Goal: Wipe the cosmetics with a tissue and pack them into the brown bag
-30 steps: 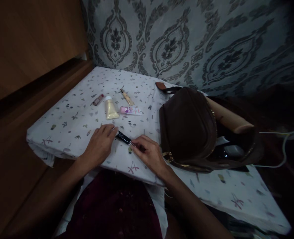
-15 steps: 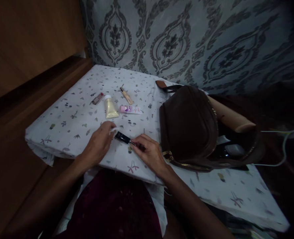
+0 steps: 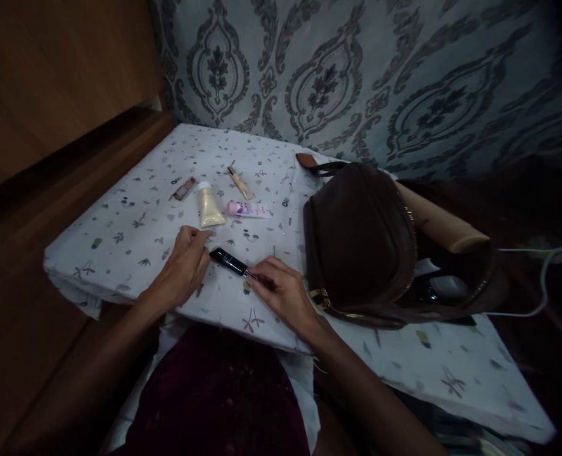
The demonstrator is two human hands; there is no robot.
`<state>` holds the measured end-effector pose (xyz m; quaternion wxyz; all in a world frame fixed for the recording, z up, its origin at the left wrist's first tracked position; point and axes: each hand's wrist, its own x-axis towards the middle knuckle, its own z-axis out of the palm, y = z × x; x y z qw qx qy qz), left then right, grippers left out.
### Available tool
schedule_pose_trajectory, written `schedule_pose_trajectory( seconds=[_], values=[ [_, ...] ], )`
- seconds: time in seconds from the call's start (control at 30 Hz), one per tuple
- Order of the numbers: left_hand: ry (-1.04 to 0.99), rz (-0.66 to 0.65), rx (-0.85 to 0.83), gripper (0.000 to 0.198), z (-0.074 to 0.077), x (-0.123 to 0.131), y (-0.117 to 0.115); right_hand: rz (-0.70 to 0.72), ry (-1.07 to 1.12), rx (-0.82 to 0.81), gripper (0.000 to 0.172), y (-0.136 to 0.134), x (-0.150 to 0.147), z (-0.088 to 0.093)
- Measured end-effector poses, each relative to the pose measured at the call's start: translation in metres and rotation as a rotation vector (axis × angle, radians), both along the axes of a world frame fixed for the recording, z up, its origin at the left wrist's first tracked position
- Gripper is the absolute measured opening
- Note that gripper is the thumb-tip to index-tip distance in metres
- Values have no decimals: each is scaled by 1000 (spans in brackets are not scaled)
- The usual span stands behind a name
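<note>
A slim black cosmetic tube (image 3: 229, 260) with a silver neck and a dark reddish-brown end lies slanted between my hands, just above the cloth. My right hand (image 3: 281, 288) grips it by the dark end. At the other end, the curled fingers of my left hand (image 3: 185, 263) close against the tube's flat tip; the exact contact is partly hidden. Beyond my hands lie a pale yellow squeeze tube (image 3: 210, 206) with a white cap, a pink and white tube (image 3: 249, 209), a slim beige tube (image 3: 240, 183) with a dark cap, and a small lipstick-like item (image 3: 184, 189).
A dark brown leather bag (image 3: 357, 234) stands open on the right, a beige cylinder (image 3: 445, 218) sticking out of it. White printed cloth (image 3: 119, 253) covers the surface. Wooden furniture (image 3: 62, 76) borders the left, and a patterned curtain or wall covering (image 3: 271, 69) rises behind.
My left hand has shifted slightly left and nearer to me. More of the black tube's left end shows, and the whitish bit by my left fingers is no longer visible. My right hand has barely moved.
</note>
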<state>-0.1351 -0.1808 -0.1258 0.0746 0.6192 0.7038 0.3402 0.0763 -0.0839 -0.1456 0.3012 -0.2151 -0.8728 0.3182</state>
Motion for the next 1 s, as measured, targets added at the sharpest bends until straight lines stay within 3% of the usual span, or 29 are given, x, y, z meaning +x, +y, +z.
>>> schedule_pose_trajectory(
  seconds=[0.1,0.23,0.33,0.53,0.83,1.0],
  values=[
    [-49,43,-25,34,7,-4,0,2,6,4,11,0,0,-1],
    [-129,131,-50,17,17,-5,2,1,8,7,12,1,0,-1],
    [-101,73,-26,10,17,-5,5,-5,-5,0,12,1,0,-1],
    [-13,-13,77,16,6,0,8,10,6,10,13,1,0,-2],
    [44,-243,97,22,1,52,9,-4,-10,27,10,1,-1,-2],
    [120,-118,89,23,0,22,14,-11,4,1,10,0,-1,0]
  ],
)
